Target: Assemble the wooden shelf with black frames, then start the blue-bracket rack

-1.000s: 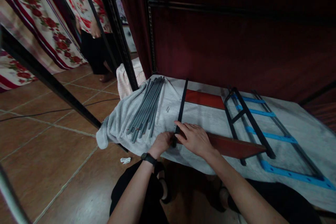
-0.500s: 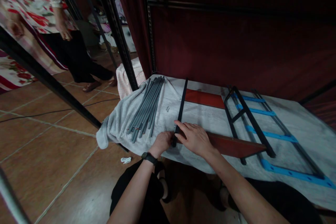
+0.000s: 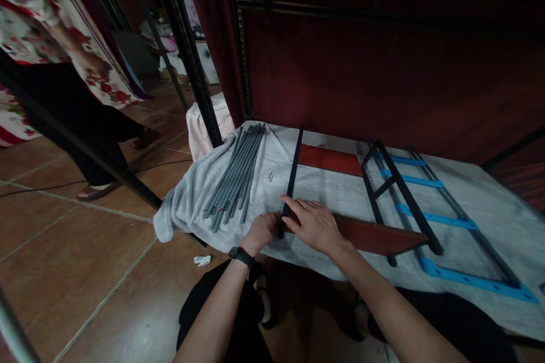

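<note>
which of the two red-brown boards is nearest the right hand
The front board, its left end by the right hand; the rear board lies farther back, toward the curtain.

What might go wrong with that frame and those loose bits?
The small metal pieces lie loose on the grey cloth and might get lost. The grey rods look unfastened, so a bump could scatter them. The left hand and right hand are close together at the black bar; a slip might pinch a finger.

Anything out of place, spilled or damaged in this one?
A crumpled white scrap lies on the floor, perhaps dropped. The grey cloth is bunched at its left end, unlike the flatter stretch under the frame. I see no spill or obvious damage.
</note>
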Available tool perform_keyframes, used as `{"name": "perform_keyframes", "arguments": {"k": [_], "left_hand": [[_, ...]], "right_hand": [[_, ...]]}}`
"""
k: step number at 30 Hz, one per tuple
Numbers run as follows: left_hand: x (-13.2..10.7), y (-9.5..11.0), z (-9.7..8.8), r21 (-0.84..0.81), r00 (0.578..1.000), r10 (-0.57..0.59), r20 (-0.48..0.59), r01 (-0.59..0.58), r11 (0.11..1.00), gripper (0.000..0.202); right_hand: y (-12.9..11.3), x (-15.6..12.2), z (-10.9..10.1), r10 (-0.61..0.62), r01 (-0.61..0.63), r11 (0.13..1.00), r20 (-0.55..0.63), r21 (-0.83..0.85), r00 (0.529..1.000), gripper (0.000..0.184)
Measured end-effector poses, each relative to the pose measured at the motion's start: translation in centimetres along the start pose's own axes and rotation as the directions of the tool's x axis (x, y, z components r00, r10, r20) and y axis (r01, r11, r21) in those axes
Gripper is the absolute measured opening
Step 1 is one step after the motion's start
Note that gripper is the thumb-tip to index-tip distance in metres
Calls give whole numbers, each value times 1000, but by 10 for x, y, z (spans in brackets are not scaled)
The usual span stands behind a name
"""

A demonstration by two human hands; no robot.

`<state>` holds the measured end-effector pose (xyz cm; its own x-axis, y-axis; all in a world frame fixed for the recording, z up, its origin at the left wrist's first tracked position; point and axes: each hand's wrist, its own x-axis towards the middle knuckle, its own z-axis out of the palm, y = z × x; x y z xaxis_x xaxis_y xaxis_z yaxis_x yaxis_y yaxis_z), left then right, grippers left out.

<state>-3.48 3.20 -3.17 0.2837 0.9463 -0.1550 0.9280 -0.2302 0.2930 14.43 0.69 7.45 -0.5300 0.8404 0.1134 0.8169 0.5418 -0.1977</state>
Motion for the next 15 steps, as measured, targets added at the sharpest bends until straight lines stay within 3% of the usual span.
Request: {"name": "perform_keyframes", "arguments": {"k": [15], "left_hand": [[1,-5,4,-93,1000,27,0,-27,995,27]], "right_hand": [[0,0,0,-1,1,1000,-3,1,1000,51]]}}
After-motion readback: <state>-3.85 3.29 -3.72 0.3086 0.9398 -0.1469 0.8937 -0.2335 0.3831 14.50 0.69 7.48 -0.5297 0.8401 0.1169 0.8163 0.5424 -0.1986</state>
